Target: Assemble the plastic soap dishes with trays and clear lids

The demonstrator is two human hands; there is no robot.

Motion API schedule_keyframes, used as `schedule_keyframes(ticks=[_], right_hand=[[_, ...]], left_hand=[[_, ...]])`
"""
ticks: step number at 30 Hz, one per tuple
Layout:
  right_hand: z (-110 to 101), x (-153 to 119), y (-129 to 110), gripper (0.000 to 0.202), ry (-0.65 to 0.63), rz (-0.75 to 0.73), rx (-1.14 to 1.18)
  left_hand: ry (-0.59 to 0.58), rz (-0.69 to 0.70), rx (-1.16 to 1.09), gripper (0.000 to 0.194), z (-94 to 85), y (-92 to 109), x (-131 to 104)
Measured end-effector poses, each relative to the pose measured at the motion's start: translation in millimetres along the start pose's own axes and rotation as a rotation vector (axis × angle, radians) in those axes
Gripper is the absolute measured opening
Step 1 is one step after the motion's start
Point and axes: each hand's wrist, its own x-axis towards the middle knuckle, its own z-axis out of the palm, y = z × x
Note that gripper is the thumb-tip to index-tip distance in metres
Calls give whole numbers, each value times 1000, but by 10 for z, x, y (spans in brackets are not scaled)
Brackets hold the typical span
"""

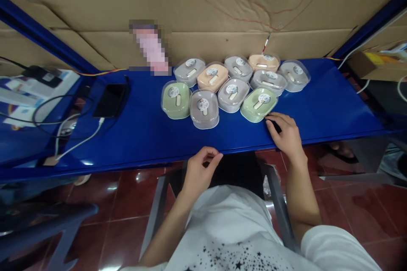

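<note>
Several lidded plastic boxes stand grouped on the blue table (pixel 136 135), each with a clear cover and a round sticker. My right hand (pixel 286 135) rests at the near right corner of a green box (pixel 259 105), fingers bent and thumb a little apart, holding nothing visible. Over the table's front edge is my left hand (pixel 202 169), its thumb and forefinger brought together with nothing showing between them. The grey box (pixel 204 110) is nearest to it. Another green box (pixel 176 100) stands left of that one. Grey boxes and two peach boxes (pixel 213 77) fill the back.
A black phone (pixel 110 100) with a white cable lies on the left of the table. Brown cardboard (pixel 203 17) lines the back, with a pixelated patch before it. Blue posts flank both sides. A cardboard box (pixel 375 63) sits at far right.
</note>
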Motion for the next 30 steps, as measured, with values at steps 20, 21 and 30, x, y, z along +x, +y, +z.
schedule_keyframes(ticks=[20,21,30], right_hand=[[-21,-7,8,60,25,5,11],[-32,4,5,67,15,-13,2],[-96,-81,-81,49,62,-71,9]], left_hand=[[88,722,355,8,-176,-80,-26],[121,709,377,1,-168,-92,-3],[-37,715,476,31,-110,-92,57]])
